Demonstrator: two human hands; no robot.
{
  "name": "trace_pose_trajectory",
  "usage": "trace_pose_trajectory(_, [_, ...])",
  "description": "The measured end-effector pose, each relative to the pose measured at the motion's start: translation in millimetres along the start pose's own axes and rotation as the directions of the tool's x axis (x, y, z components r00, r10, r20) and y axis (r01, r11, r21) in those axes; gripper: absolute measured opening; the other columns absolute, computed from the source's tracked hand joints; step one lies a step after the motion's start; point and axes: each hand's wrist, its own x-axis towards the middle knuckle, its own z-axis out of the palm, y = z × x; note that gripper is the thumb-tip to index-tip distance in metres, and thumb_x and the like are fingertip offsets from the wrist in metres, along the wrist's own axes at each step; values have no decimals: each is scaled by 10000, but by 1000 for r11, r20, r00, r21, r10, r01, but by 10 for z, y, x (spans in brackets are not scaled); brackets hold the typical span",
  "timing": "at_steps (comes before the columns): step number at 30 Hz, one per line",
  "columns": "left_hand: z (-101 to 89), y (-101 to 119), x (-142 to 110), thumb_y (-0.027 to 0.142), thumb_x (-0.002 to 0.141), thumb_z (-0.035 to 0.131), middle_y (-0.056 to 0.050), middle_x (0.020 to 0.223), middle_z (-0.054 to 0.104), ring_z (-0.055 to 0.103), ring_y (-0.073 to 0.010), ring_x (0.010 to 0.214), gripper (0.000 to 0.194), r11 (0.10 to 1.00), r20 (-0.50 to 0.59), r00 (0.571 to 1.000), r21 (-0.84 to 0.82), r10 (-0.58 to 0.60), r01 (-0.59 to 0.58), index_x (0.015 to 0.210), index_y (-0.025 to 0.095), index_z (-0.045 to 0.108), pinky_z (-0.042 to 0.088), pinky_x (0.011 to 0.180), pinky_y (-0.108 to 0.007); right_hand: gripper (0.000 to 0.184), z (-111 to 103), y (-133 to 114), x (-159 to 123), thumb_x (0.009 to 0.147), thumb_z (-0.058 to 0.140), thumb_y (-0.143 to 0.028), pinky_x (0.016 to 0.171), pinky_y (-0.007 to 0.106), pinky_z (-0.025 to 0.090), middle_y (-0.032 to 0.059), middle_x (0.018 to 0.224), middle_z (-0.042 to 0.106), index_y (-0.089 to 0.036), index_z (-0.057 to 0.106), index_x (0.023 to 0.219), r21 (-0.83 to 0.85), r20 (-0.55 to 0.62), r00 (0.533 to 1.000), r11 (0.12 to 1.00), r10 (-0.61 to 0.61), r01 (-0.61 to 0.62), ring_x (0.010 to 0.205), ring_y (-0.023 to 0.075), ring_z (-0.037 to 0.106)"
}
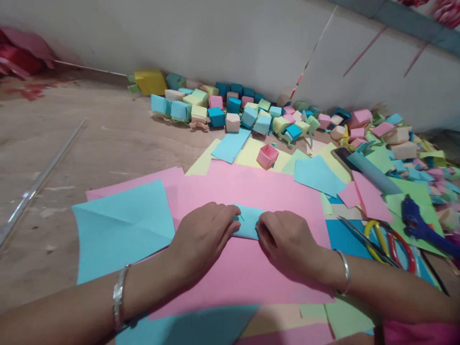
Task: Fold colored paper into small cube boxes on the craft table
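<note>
A small folded strip of light blue paper (pixel 247 221) lies on a large pink paper sheet (pixel 230 273). My left hand (pixel 206 230) grips the strip's left end, its fingers bent together over it. On the right end, my right hand (pixel 287 239) has its fingers curled and pressed to the paper. The middle of the strip shows between the two hands, while both ends are partly hidden under the fingers. A bigger creased light blue sheet (pixel 122 230) rests left of my left hand. Beyond the strip stands a small open pink paper box (pixel 268 155).
Folded paper cubes (pixel 215 116) in several colours line the wall. At right lie scissors (pixel 381 244) with yellow and red handles, a dark blue glue gun (pixel 424 230), a phone (pixel 345 158) and loose paper pieces. A metal strip (pixel 39 179) crosses the surface at left.
</note>
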Motion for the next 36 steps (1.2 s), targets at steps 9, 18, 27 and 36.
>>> trace_pose_trajectory(9, [-22, -44, 95, 245, 932, 505, -108, 1096, 623, 527, -248, 1012, 257, 998, -61, 998, -42, 35, -37, 1151, 136, 584, 440, 875, -412, 213, 23, -1, 1, 935, 387, -164, 551, 333, 192, 15, 618, 506, -178, 505, 758, -27, 14, 1000, 1000, -7, 8, 562, 149, 387])
trace_pose_trajectory(18, [8, -86, 81, 201, 888, 563, -99, 1117, 600, 493, -265, 1078, 361, 993, 13, 999, -103, 52, -50, 1248, 174, 550, 402, 910, -453, 348, -80, -8, 60, 881, 512, -222, 748, 408, 372, 177, 1129, 572, -98, 521, 1206, -87, -20, 1000, 996, 9, -10, 995, 301, 483])
trace_pose_trajectory(27, [21, -46, 64, 79, 806, 574, -32, 811, 565, 491, -201, 817, 110, 965, 4, 1000, -264, 3, -2, 832, 179, 612, 372, 726, -350, 65, -43, 54, 56, 850, 560, -119, 692, 356, 363, 62, 849, 581, -159, 610, 842, 111, -122, 992, 993, -19, 33, 814, 200, 473])
trace_pose_trajectory(36, [-81, -47, 14, 97, 885, 496, -48, 816, 626, 517, -208, 819, 154, 973, -32, 973, -34, 227, -228, 790, 160, 600, 392, 761, -384, 151, -198, 11, 7, 862, 520, -32, 681, 370, 410, 116, 829, 649, -72, 663, 891, -87, -48, 903, 902, -427, 422, 871, 238, 567])
